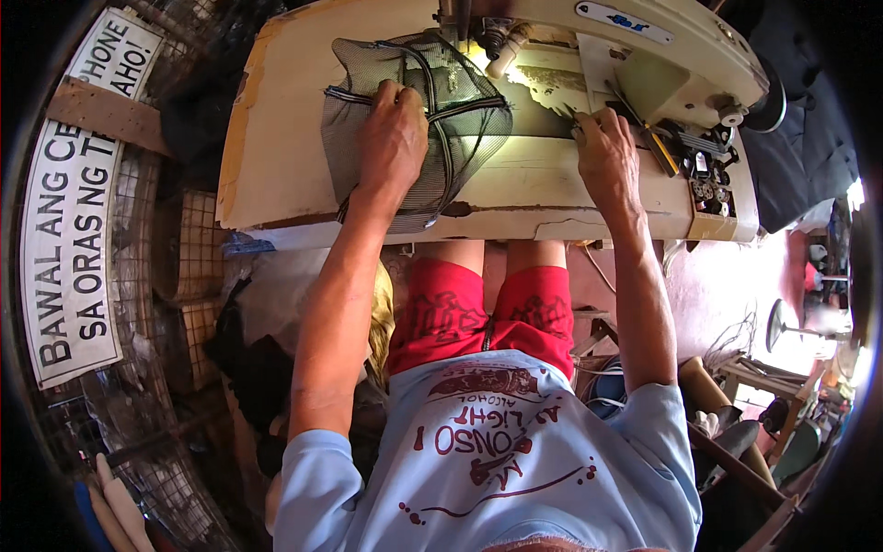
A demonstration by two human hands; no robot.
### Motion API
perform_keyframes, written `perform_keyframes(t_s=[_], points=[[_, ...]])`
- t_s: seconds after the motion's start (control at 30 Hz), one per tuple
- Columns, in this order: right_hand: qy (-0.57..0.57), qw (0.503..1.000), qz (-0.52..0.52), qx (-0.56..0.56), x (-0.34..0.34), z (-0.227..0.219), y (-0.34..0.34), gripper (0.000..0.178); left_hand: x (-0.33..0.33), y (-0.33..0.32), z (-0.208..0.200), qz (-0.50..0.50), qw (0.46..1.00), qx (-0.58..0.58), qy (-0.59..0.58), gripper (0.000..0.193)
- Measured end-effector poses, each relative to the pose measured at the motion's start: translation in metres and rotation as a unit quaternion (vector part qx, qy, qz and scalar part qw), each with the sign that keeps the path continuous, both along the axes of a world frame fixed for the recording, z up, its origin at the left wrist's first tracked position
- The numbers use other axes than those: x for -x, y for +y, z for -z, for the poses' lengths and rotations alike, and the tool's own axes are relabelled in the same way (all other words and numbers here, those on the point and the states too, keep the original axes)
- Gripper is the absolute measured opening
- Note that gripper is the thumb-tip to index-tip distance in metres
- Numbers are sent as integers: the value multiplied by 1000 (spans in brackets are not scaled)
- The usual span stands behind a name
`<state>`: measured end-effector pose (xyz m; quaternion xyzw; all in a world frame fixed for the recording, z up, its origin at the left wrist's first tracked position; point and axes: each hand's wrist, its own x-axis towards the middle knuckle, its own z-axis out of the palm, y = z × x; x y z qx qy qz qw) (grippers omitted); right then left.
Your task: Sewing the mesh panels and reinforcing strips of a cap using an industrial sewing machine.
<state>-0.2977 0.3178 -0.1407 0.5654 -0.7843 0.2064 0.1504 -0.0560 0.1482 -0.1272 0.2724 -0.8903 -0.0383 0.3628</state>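
Observation:
A piece of dark see-through mesh (474, 161) with black-and-white striped binding lies on the sewing machine table (294, 138), its far edge close to the needle area. My left hand (394, 138) rests on the mesh with its fingers closed, pinching a fold near the crossing strips. To the right, my right hand (609, 152) is closed round small dark snips (568, 114), whose points stick out leftward just above the table. The sewing machine (681, 46) stands over the far side, and its lamp lights the needle area.
Right of my right hand lie a yellow-and-black-handled screwdriver (660, 152) and an open box (713, 198) of bobbins and small metal parts. Dark cloth (800, 147) hangs beyond the table's right end. A wire grille with a white sign (69, 230) stands at the left.

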Motion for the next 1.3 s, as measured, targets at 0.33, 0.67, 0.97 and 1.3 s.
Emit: perform_keyframes(t_s=[0.33,0.67,0.97,1.3], points=[[-269,935,-171,156,-137,-125,59,34,5,0,13,-28,997,-47,59,3],[15,988,-78,-134,-160,-101,-49,32,4,2,13,-37,995,-70,60,10],[10,982,-124,-139,-131,-80,-84,13,11,-5,26,-96,986,-129,33,9],[-45,988,-101,-105,-128,-40,-72,13,9,-7,48,-122,921,-361,73,19]])
